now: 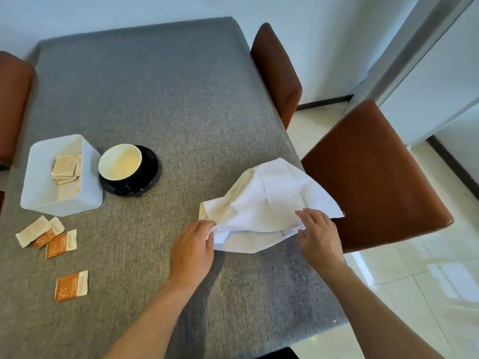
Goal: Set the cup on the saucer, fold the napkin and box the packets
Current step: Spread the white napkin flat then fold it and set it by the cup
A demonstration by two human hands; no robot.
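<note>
The cup point(120, 161) already sat on the saucer point(145, 174), far left of the hands. Both the left hand point(191, 251) and right hand point(317, 234) pinched the rumpled, unfolded napkin's point(269, 203) near edge. Some packets point(64, 165) lay in the box point(39, 182); four point(61, 244) remained on the surface point(155, 99), left of the hands.

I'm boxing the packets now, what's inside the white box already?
The white box holds a small stack of pale packets against its far right side. Anything beneath that stack is covered.

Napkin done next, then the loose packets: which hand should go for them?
Left, probably. The four loose packets lie at the table's left, near the white box, on the left hand's side. The right hand would have to cross over the napkin.
</note>
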